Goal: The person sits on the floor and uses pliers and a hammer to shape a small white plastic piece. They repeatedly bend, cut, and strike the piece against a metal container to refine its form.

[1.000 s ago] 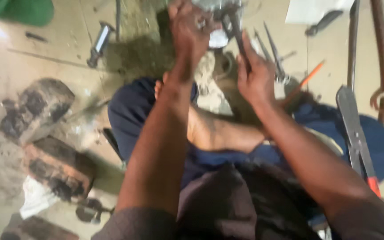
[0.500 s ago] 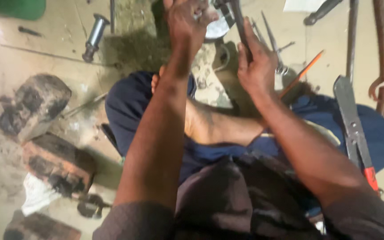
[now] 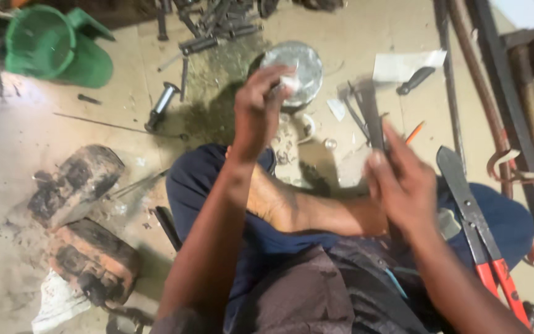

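I see my left hand [image 3: 261, 111] raised at upper centre, fingers curled shut around one small pale piece [image 3: 287, 83], just in front of one round metal tin [image 3: 298, 62] on the floor. My right hand [image 3: 403, 185], right of centre, has its fingers closed on one dark flat tool [image 3: 371, 114] pointing up; motion blurs the grip. One red-handled cutter [image 3: 474, 229] lies at lower right. One green bucket [image 3: 47, 46] sits upper left, two sooty blocks [image 3: 75, 182] at left, one orange pencil [image 3: 414, 133] beside the tool.
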